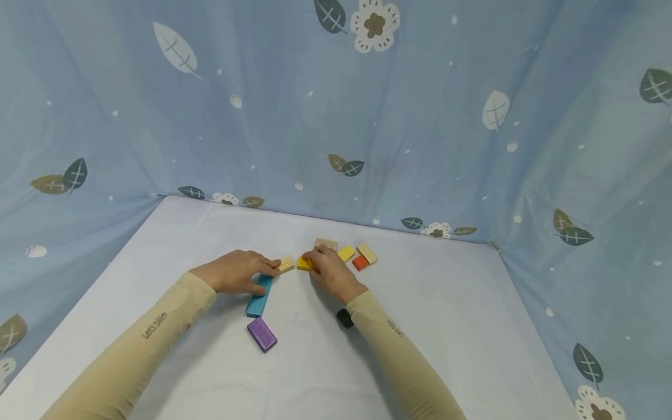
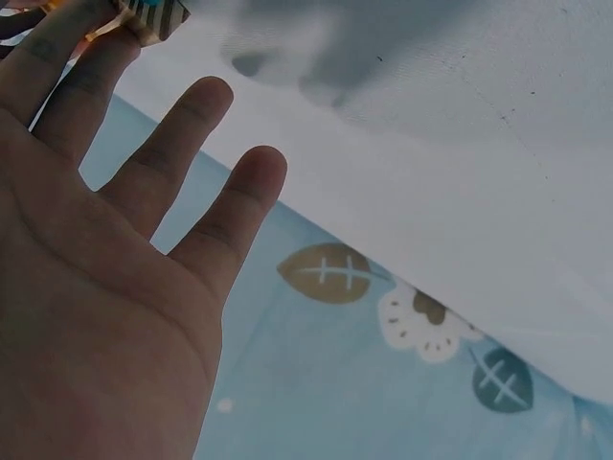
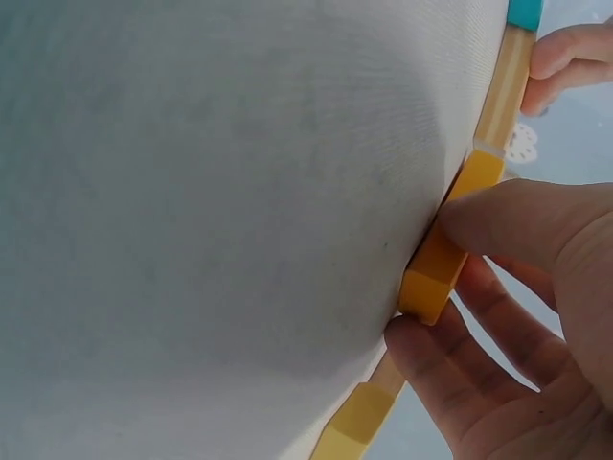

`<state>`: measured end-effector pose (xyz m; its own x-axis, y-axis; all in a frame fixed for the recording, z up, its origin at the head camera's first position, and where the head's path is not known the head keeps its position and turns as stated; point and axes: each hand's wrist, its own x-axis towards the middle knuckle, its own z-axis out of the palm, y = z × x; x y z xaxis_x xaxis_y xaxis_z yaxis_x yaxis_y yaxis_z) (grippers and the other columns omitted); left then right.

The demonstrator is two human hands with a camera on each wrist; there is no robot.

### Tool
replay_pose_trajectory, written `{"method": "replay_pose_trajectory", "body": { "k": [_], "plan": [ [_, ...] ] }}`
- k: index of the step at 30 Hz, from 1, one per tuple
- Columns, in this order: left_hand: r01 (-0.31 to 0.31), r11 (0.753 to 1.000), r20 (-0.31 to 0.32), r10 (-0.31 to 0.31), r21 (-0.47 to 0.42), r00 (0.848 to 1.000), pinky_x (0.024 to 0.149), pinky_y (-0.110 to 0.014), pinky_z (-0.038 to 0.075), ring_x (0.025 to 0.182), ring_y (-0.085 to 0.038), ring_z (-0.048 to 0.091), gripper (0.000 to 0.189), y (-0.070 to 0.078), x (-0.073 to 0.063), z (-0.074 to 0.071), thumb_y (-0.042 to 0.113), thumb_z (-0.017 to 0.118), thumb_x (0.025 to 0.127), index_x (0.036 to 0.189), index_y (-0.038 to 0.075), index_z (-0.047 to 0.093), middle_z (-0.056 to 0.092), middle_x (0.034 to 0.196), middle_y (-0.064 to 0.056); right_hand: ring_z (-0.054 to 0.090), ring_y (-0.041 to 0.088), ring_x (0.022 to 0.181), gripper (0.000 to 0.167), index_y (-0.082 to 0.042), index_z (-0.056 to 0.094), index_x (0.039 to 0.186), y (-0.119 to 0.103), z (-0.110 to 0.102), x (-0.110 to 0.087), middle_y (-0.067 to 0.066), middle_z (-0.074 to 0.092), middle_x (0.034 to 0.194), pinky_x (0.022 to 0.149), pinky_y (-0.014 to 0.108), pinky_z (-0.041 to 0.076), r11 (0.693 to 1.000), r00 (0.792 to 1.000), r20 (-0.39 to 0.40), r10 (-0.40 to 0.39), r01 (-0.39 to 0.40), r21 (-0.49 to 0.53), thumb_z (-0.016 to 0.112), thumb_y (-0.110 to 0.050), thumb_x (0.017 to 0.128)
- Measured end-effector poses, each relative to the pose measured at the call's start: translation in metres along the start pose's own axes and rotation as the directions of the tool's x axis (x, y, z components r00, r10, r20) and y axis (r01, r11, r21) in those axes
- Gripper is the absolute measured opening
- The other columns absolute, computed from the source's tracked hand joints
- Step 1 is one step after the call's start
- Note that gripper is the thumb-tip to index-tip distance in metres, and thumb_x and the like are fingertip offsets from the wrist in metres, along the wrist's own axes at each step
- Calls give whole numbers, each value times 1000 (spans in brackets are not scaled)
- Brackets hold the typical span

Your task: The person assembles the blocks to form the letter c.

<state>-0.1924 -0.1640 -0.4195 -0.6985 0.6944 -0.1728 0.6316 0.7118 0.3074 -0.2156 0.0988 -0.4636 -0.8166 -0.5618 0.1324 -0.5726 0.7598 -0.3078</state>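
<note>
My right hand pinches an orange-yellow block flat on the white table, thumb on one side and fingers on the other. Just left of it lies a striped wooden block, close to the orange-yellow one's end. Fingertips of my left hand touch the striped block's far side. The left thumb rests at a long blue block, which angles toward me from the striped one. In the left wrist view, the left ring and little fingers stretch out straight, touching nothing.
A purple block lies nearest me. Beyond and right of my right hand are a plain wooden block, a yellow block, a red block and a striped block. A black object sits by the right sleeve. Blue curtain borders the table.
</note>
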Motion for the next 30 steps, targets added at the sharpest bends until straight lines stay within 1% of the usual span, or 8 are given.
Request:
{"method": "replay_pose_trajectory", "body": {
  "k": [7, 13, 20, 26, 30],
  "plan": [
    [-10, 1000, 4, 10, -18, 1000, 109, -57, 41, 135, -37, 49, 53, 1, 1, 0, 33, 77, 92, 139, 12, 64, 51, 152, -6, 61, 21, 110, 32, -8, 68, 126, 0, -3, 0, 8, 62, 119, 100, 31, 51, 1000, 1000, 3, 10, -10, -4, 72, -6, 94],
    [-3, 1000, -2, 3, 0, 1000, 109, -56, 41, 134, -36, 50, 52, 0, 2, -1, 33, 77, 91, 138, 14, 65, 52, 151, -5, 60, 21, 112, 33, -8, 68, 127, -1, -3, 2, 7, 62, 121, 102, 30, 49, 1000, 1000, 14, 21, -21, 8, 71, -4, 94],
    [-23, 1000, -12, 23, -13, 1000, 108, -57, 42, 133, -37, 51, 52, 1, 1, -3, 31, 78, 91, 137, 11, 65, 53, 150, -7, 61, 21, 111, 33, -9, 68, 127, -2, -4, 3, 7, 62, 120, 101, 30, 50, 999, 999, 12, 34, -34, 2, 72, -4, 94],
    [-11, 1000, 0, 11, 2, 1000, 108, -57, 42, 134, -37, 51, 52, 2, 0, -4, 31, 77, 91, 137, 12, 65, 53, 150, -7, 59, 22, 116, 35, -9, 67, 129, 0, -2, 2, 8, 61, 125, 104, 30, 49, 1000, 999, 22, 23, -23, 10, 71, -6, 95],
    [-10, 1000, 3, 10, 7, 1000, 109, -57, 42, 134, -37, 51, 52, 2, 0, -3, 32, 77, 91, 137, 12, 66, 53, 150, -7, 58, 20, 118, 38, -12, 65, 132, 1, -5, 0, 7, 60, 130, 104, 30, 48, 999, 999, 28, 37, -37, 10, 72, -9, 95]
  ]
}}
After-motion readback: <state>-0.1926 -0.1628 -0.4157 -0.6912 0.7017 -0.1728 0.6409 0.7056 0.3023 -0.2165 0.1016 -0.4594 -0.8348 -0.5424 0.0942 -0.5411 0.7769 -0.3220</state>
